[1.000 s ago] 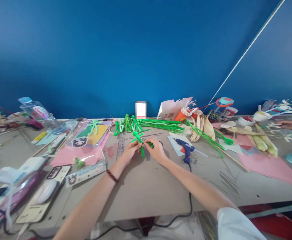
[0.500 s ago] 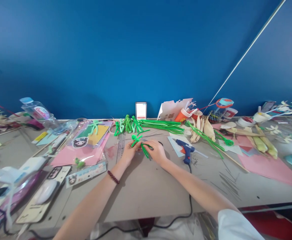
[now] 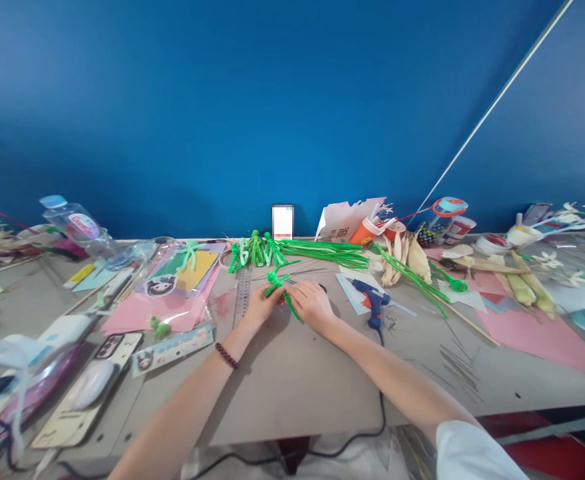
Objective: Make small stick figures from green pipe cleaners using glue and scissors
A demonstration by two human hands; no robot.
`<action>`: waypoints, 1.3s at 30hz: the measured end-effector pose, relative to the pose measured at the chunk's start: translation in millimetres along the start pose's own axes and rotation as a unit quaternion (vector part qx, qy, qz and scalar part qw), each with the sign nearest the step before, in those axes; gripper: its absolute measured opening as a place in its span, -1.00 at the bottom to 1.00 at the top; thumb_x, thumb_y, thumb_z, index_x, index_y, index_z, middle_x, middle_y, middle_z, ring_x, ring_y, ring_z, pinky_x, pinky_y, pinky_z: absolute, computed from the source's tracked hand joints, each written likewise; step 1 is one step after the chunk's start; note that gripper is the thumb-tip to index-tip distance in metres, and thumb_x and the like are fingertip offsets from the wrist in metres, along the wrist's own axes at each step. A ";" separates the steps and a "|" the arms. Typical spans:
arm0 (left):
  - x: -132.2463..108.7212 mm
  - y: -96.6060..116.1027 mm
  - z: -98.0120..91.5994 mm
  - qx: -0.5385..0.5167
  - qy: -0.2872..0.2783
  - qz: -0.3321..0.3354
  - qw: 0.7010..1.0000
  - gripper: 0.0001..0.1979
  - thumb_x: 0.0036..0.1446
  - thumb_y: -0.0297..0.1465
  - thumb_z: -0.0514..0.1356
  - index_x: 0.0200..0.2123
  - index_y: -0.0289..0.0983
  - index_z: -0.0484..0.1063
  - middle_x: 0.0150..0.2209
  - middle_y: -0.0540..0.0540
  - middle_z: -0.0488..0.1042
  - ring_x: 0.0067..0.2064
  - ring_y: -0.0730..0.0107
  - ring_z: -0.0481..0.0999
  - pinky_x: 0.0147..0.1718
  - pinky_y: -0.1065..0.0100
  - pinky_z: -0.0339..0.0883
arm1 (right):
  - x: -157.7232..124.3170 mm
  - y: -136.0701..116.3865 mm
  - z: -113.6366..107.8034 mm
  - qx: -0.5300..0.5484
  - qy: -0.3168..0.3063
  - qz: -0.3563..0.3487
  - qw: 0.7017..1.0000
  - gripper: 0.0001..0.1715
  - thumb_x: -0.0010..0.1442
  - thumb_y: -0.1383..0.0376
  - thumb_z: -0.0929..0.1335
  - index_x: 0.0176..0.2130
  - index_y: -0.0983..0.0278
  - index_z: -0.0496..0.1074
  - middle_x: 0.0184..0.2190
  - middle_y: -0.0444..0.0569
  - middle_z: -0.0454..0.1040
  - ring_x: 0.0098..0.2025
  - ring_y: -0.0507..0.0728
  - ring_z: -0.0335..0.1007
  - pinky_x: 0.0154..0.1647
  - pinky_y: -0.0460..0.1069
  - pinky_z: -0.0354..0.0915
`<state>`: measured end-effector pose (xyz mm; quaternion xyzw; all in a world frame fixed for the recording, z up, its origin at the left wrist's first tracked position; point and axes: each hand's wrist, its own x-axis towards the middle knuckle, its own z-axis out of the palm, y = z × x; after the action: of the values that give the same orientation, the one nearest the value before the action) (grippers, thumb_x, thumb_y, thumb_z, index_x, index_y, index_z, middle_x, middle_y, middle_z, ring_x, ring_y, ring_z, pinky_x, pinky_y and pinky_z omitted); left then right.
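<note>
Both my hands meet over the middle of the grey table. My left hand and my right hand are each closed in a pinch on a small green pipe-cleaner figure that lies tilted between them. Its looped top points toward the wall. A dark bead bracelet sits on my left wrist. Behind the hands lie a bundle of straight green pipe cleaners and a few finished green twisted figures.
A metal ruler lies left of my hands, a blue glue gun to the right with its black cord running to the table's near edge. Pink paper and sticker packs cover the left side; corn husks, cups and pink sheets the right.
The green figure has turned from nearly upright to tilted, and both hands have shifted slightly toward the wall. A person's hand at the far right edge has gone from view.
</note>
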<state>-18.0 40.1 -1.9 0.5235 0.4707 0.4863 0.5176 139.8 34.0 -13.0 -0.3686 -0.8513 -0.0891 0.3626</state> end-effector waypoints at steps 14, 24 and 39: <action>3.8 -3.1 -3.2 -0.212 0.053 -0.068 0.973 -0.72 -0.28 -0.28 0.40 -0.49 -0.32 0.47 -0.48 -0.05 0.53 -0.38 0.36 0.51 -0.29 0.33 0.35 | 2.9 -4.2 -5.2 0.009 0.130 0.122 0.984 -0.86 0.15 0.27 0.32 -0.30 0.21 0.48 -0.12 0.05 0.38 -0.04 0.19 0.24 -0.01 0.11 0.16; 0.2 -1.1 0.1 -0.267 -0.015 -0.119 0.956 -0.80 -0.26 -0.39 0.39 -0.48 -0.31 0.49 -0.46 -0.08 0.52 -0.32 0.31 0.51 -0.32 0.34 0.34 | 0.5 2.5 -3.4 -0.001 0.078 0.074 0.994 -0.80 0.24 0.31 0.27 -0.24 0.22 0.49 -0.29 -0.04 0.52 -0.22 0.10 0.35 -0.20 0.01 0.16; 0.8 8.1 -12.5 -0.056 -0.094 -0.070 0.992 -0.76 -0.19 -0.25 0.35 -0.55 -0.32 0.48 -0.56 -0.03 0.41 -0.46 0.44 0.37 -0.42 0.40 0.23 | 0.6 5.0 -5.8 -0.017 0.061 0.030 0.998 -0.80 0.24 0.34 0.26 -0.25 0.27 0.48 -0.31 0.01 0.53 -0.25 0.10 0.36 -0.20 0.02 0.15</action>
<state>-30.5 41.7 6.0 0.5024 0.4279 0.4232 0.6208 146.2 35.5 -9.0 -0.3940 -0.8143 -0.1147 0.4105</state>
